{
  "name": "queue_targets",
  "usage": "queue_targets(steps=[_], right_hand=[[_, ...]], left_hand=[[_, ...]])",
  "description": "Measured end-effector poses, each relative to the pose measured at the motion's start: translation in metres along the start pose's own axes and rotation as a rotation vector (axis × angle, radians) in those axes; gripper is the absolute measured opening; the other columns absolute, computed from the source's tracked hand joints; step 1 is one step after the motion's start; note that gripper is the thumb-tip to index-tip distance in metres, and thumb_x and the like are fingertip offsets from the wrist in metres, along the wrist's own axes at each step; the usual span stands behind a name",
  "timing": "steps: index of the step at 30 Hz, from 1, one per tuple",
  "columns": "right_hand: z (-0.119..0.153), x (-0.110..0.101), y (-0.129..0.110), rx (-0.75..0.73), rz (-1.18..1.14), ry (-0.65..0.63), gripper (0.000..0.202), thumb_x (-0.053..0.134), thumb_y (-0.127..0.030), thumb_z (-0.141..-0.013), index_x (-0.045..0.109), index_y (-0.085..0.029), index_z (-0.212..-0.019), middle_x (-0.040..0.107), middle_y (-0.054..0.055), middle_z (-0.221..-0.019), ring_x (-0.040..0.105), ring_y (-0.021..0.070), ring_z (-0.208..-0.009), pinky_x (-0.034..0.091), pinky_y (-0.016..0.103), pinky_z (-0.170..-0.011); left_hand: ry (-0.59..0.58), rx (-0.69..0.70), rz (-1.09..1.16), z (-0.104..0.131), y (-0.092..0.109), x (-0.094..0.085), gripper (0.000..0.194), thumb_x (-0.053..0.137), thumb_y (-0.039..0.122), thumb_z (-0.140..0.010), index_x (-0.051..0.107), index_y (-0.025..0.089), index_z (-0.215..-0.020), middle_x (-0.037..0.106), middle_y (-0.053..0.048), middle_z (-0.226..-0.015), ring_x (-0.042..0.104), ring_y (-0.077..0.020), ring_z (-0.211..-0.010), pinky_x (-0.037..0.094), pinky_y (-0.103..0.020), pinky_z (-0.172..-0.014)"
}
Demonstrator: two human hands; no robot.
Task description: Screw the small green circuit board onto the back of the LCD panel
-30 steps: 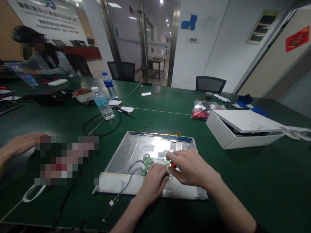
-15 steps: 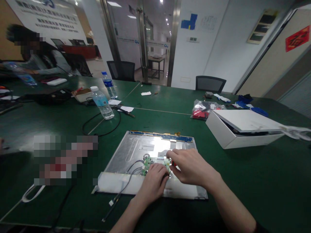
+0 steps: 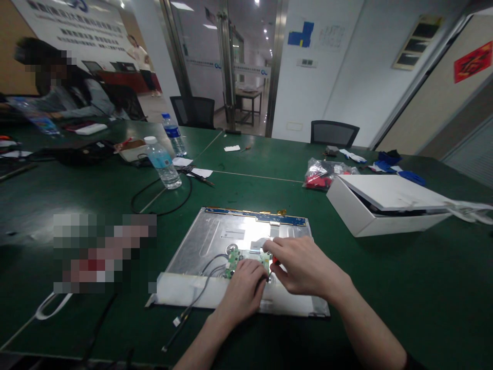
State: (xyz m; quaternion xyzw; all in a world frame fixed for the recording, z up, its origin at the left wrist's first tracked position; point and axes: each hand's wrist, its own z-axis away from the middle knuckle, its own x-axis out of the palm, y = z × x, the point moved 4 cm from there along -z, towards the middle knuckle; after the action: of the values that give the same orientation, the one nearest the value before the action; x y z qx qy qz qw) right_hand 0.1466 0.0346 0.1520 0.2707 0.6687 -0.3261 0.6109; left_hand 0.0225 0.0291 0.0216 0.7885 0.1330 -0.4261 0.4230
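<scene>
A flat silvery panel lies on the green table, with a blue circuit strip along its far edge and a white band along its near edge. On it sits a green circuit board, from which grey cables run to the lower left. My left hand rests on the board, its fingers together; whether they pinch anything is hidden. My right hand is closed around a small red-handled screwdriver, tilted at the board's right edge. The tip is partly hidden by my fingers.
An open white box and a bagged red item stand at the right. Two water bottles stand at the back left, near a black cable loop. A person sits at the far left.
Both hands stay almost in place, the right one turned very slightly. A standing person now shows in the far left background, and the hand at the left edge is gone.
</scene>
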Motion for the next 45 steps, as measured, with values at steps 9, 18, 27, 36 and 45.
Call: queue_targets(steps=[9,18,27,36,45], right_hand=[[-0.0028,0.0016,0.0015,0.052,0.037,-0.004,0.014,0.051,-0.032,-0.088,0.051,-0.02,-0.095,0.065,0.002,-0.081,0.056,0.016,-0.066,0.021,0.029,-0.051],[-0.0005,0.0017,0.0014,0.009,0.004,0.014,0.013,0.048,-0.022,-0.083,0.05,-0.019,-0.096,0.063,0.003,-0.085,0.054,0.015,-0.066,0.021,0.028,-0.051],[-0.0011,0.0018,0.0036,0.044,0.012,0.001,0.013,0.049,-0.03,-0.087,0.049,-0.02,-0.096,0.064,0.003,-0.083,0.055,0.0161,-0.067,0.023,0.028,-0.052],[-0.0022,0.0012,0.0024,0.032,0.003,-0.019,0.016,0.047,-0.023,-0.085,0.047,-0.019,-0.1,0.064,0.005,-0.089,0.057,0.0167,-0.069,0.025,0.029,-0.052],[-0.0006,-0.0001,0.0004,-0.023,-0.041,0.011,0.016,0.047,-0.022,-0.081,0.047,-0.019,-0.097,0.063,0.005,-0.09,0.057,0.0173,-0.072,0.026,0.029,-0.053]], left_hand=[[0.016,0.009,-0.01,0.0013,-0.0022,0.0016,0.011,0.049,0.012,-0.081,0.055,0.02,-0.086,0.06,-0.004,-0.091,0.052,-0.0229,-0.09,0.039,-0.04,-0.084],[-0.001,0.009,-0.017,0.0002,-0.0012,0.0007,0.01,0.049,0.014,-0.084,0.055,0.02,-0.087,0.06,-0.004,-0.09,0.053,-0.0226,-0.089,0.04,-0.038,-0.083],[0.01,0.015,-0.02,0.0007,-0.0032,0.0018,0.011,0.047,0.014,-0.085,0.056,0.02,-0.087,0.061,-0.005,-0.09,0.053,-0.022,-0.089,0.04,-0.038,-0.083],[0.006,0.006,-0.005,0.0006,-0.0039,0.0024,0.01,0.049,0.013,-0.084,0.056,0.02,-0.086,0.061,-0.004,-0.089,0.053,-0.0219,-0.088,0.039,-0.039,-0.083],[0.008,0.0,-0.003,0.0006,-0.0032,0.0016,0.008,0.052,0.013,-0.083,0.055,0.019,-0.085,0.061,-0.004,-0.09,0.054,-0.0224,-0.09,0.04,-0.039,-0.084]])
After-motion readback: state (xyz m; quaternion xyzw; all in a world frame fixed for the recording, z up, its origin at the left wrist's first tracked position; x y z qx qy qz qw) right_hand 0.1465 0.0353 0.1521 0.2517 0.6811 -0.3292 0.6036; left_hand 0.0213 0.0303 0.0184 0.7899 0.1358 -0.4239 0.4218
